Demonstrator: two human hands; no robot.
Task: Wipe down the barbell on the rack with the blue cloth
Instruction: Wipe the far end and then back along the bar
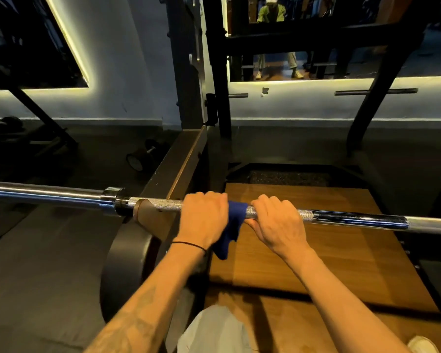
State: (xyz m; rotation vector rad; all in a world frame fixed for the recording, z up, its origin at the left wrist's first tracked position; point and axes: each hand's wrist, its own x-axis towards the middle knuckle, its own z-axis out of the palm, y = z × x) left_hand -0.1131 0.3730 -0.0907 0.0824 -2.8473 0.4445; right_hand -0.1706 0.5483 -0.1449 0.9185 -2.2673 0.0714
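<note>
Nearest, the left hand (pixel 203 220) curls over the dark blue cloth (pixel 233 226), pressing it round the long chrome steel barbell (pixel 354 220); loose cloth hangs toward 6 o'clock. Just beside it at 3 o'clock, the right hand (pixel 278 221) wraps the bare knurled shaft. The bar's long axis runs 9 to 3 o'clock, so wiping likely means sliding along that line. Beyond, at 12 o'clock, stands the black steel rack upright (pixel 218 72).
</note>
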